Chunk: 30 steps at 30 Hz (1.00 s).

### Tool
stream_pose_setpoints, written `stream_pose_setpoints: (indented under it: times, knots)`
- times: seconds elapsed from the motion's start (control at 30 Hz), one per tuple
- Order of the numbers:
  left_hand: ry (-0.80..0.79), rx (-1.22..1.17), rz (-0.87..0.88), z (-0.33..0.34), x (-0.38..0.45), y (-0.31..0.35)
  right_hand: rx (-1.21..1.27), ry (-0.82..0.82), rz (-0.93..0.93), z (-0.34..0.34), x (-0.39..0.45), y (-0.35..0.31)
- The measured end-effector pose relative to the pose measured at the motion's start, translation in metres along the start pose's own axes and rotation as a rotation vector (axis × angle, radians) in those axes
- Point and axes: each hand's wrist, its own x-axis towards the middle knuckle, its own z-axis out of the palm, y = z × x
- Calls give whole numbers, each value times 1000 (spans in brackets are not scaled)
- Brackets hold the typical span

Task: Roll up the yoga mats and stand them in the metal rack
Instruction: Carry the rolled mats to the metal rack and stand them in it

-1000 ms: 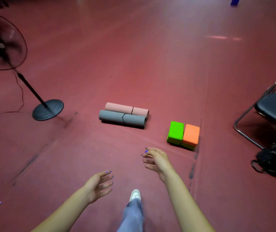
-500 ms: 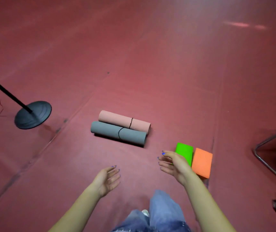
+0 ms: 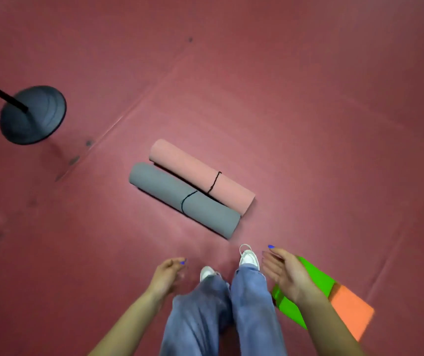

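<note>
We are standing over two rolled mats lying side by side and touching in the middle of the frame: the grey mat (image 3: 184,200) nearer our feet and the pink mat (image 3: 202,176) just behind it, each cinched by a thin dark band (image 3: 214,181). Our left hand (image 3: 167,274) is hanging loosely curled at the lower centre and our right hand (image 3: 284,272) is spreading open to its right, and both are holding nothing. We are judging that the rolling is done and the lifting is coming next, so the risks are lying there: a single band off centre is leaving one end free to loosen or telescope if we are gripping only that end, and taking the grey roll alone could be nudging the pink one into rolling away. The green block (image 3: 316,277) and orange block (image 3: 352,310) are sitting close by our right foot at the lower right, where we could be tripping. The metal rack is not showing anywhere. The floor (image 3: 308,111) is looking like smooth dark red sheeting with seams and scuffs, and a black fan base (image 3: 33,114) is standing at the upper left.
</note>
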Motion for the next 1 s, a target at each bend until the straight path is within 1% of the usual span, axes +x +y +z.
stream_pose_setpoints:
  times: [0.1, 0.17, 0.23, 0.33, 0.43, 0.53, 0.6, 0.63, 0.7, 0.77, 0.83, 0.87, 0.93, 1.0]
  knots:
    - [33, 9, -37, 24, 111, 18, -11, 50, 69, 24, 103, -21]
    - [79, -11, -47, 36, 192, 21, -9, 102, 80, 43, 175, -17]
    - [65, -52, -59, 54, 265, 16, -3, 123, 77, 57, 251, -7]
    - [73, -100, -65, 72, 337, -3, -75, 135, 120, 81, 339, 22]
    - [88, -145, -154, 74, 388, -36, -98, 119, 159, 101, 406, 42]
    - [137, -229, -261, 71, 413, -64, -119, 128, 208, 109, 450, 55]
    - [160, -282, -318, 68, 414, -80, -144, 134, 246, 107, 459, 54]
    - [171, -305, -336, 67, 410, -86, -137, 100, 270, 105, 456, 52]
    - [205, -347, -352, 64, 398, -92, -138, 41, 255, 102, 444, 48]
    - [252, -369, -330, 57, 382, -97, -176, 39, 126, 109, 420, 51]
    - [302, -373, -291, 49, 357, -95, -270, 82, -112, 122, 377, 58]
    - [321, -396, -300, 48, 339, -90, -351, 97, -246, 129, 350, 57]
    - [352, -519, -340, 45, 292, -75, -640, 75, -538, 159, 291, 46]
    - [378, -631, -349, 36, 234, -49, -1008, 9, -937, 198, 227, 27]
